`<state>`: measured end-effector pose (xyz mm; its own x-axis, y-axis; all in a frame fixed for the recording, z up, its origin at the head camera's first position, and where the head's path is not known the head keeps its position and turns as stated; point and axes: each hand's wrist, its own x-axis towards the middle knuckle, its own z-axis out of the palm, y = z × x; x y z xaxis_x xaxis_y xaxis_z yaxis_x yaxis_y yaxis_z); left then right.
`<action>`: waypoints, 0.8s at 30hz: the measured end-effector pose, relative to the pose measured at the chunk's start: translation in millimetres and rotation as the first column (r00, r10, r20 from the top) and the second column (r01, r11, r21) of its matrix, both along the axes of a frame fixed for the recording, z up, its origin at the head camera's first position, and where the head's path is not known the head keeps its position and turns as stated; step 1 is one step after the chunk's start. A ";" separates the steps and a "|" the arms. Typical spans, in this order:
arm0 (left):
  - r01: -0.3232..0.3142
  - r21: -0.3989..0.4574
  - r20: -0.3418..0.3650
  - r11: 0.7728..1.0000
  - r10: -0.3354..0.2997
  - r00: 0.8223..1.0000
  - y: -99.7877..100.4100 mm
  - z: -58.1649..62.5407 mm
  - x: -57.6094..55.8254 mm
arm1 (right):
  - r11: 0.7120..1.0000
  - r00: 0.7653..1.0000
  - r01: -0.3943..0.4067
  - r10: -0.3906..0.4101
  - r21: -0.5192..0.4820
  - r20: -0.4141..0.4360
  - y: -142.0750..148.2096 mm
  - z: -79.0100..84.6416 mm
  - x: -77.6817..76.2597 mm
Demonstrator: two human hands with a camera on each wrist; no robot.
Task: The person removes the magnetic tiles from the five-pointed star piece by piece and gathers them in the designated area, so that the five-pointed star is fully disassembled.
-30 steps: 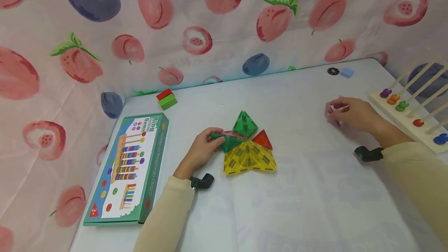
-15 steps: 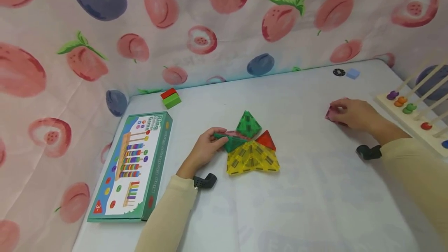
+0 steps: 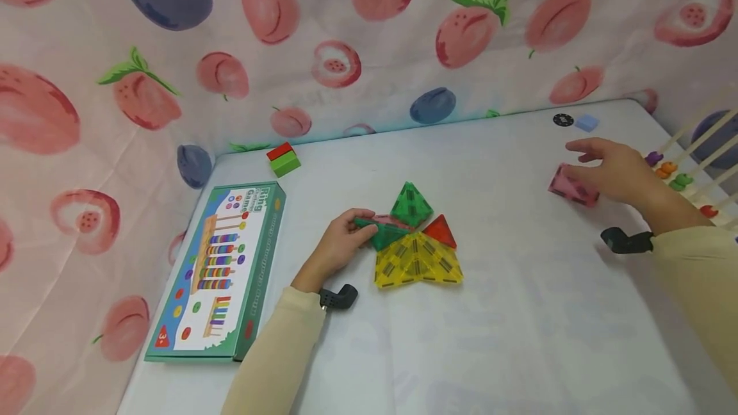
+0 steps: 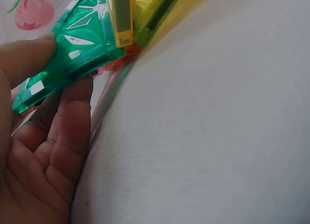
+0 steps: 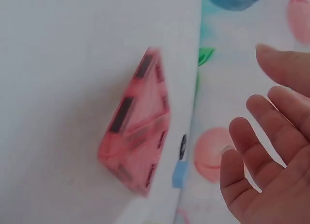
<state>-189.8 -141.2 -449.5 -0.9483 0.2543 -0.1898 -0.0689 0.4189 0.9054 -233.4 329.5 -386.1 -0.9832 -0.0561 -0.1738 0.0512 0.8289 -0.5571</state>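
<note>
My left hand [image 3: 337, 245] pinches a translucent green magnetic tile [image 3: 391, 234], thumb on top and fingers beneath in the left wrist view. That tile adjoins a flat-lying group: yellow tiles [image 3: 418, 262] in front, a red triangle [image 3: 442, 232] on the right, and a raised green piece [image 3: 412, 205] behind. Part of a pink tile shows beyond the held one. Off to the right, a folded pink magnetic-tile piece [image 3: 572, 191] rests on the table. Beside it is my right hand [image 3: 619, 175], fingers spread and holding nothing; the right wrist view shows a gap between palm and piece.
A ring game box [image 3: 230, 261] lies left of my left arm. Red and green blocks [image 3: 284, 160] sit at the back left; a black chip [image 3: 563, 120] and blue block [image 3: 587, 122] at the back right. A pegged rack with beads [image 3: 681, 182] stands far right.
My right hand has let go of the pink piece, opened its fingers and drawn back to the right. The left hand keeps its pinch on the green tile.
</note>
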 end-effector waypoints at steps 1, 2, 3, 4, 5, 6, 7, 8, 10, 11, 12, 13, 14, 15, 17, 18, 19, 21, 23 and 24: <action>-0.002 0.002 -0.003 1.000 0.002 1.000 -0.3 0.0 -0.1 | 1.000 1.000 0.001 -0.001 0.004 0.002 -0.6 1.7 0.5; -0.005 0.003 -0.004 1.000 0.005 1.000 -0.4 0.1 -0.3 | 1.000 1.000 0.002 -0.002 0.013 0.004 -0.3 1.7 0.9; -0.005 0.007 -0.005 1.000 0.005 1.000 -0.4 0.1 -0.3 | 1.000 1.000 0.006 -0.006 0.022 0.011 0.2 0.7 1.2; -0.005 0.009 -0.004 1.000 0.005 1.000 -0.3 0.1 -0.4 | 0.999 1.000 0.009 -0.010 0.035 0.020 1.2 -1.6 1.5; -0.005 0.010 -0.003 1.000 0.005 1.000 -0.2 0.1 -0.5 | 0.999 1.000 0.011 -0.013 0.049 0.026 2.7 -4.7 1.9; -0.004 0.013 -0.002 1.000 0.004 1.000 0.0 0.2 -0.4 | 0.998 0.999 0.014 -0.016 0.063 0.031 4.3 -8.6 2.2; -0.003 0.015 -0.001 1.000 0.003 1.000 0.0 0.1 -0.4 | 0.997 0.999 0.012 -0.015 0.077 0.031 5.4 -12.7 2.4; -0.004 0.018 0.003 1.000 0.003 1.000 0.0 0.0 -0.4 | 0.996 0.999 0.010 -0.013 0.088 0.031 6.5 -17.2 2.6; -0.004 0.018 0.011 1.000 0.004 1.000 -0.2 -0.3 -0.2 | 0.994 1.000 0.010 -0.013 0.109 0.024 7.8 -25.2 2.8; -0.004 0.019 0.013 1.000 0.004 1.000 -0.3 -0.6 -0.1 | 0.993 1.000 0.014 -0.016 0.118 0.018 8.3 -28.7 2.7; -0.006 0.017 0.013 1.000 0.006 1.000 -0.2 -1.0 0.0 | 0.991 1.000 0.022 -0.023 0.128 0.011 7.9 -31.3 2.6; -0.007 0.015 0.010 1.000 0.007 1.000 -0.5 -1.7 0.1 | 0.990 1.000 0.029 -0.030 0.138 0.005 7.6 -32.8 2.6; -0.009 0.013 0.013 1.000 0.009 1.000 0.6 2.5 1.9 | 0.989 0.999 0.037 -0.038 0.141 0.007 7.5 -33.8 2.4; -0.009 0.013 0.015 1.000 0.009 1.000 0.7 2.8 1.9 | 0.988 0.999 0.044 -0.045 0.150 0.004 7.1 -33.9 2.3; -0.011 0.010 0.013 1.000 0.011 1.000 0.9 3.5 2.1 | 0.985 0.999 0.049 -0.051 0.163 0.009 6.2 -33.6 1.6; -0.013 0.007 0.012 1.000 0.013 1.000 1.0 3.7 2.1 | 0.984 0.999 0.048 -0.052 0.171 0.015 5.9 -33.2 1.4; -0.012 0.009 0.014 1.000 0.012 1.000 0.9 4.1 2.0 | 0.983 0.998 0.046 -0.051 0.177 0.024 6.1 -33.1 1.4; -0.011 0.010 0.014 1.000 0.011 1.000 0.3 0.9 0.5 | 0.980 0.998 0.052 -0.059 0.193 0.031 6.4 -33.6 1.4; -0.013 0.008 0.010 1.000 0.013 1.000 0.8 0.9 0.8 | 0.979 0.997 0.062 -0.071 0.196 0.039 7.2 -34.0 2.3; -0.013 0.009 0.009 1.000 0.013 1.000 1.1 1.0 1.0 | 0.978 0.996 0.068 -0.078 0.196 0.044 7.7 -34.1 2.8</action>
<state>-188.8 -140.2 -448.4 -0.9499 0.2437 -0.1958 -0.0820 0.4100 0.9084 -230.5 337.2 -420.3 -0.9728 0.0557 -0.2249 0.1404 0.9140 -0.3808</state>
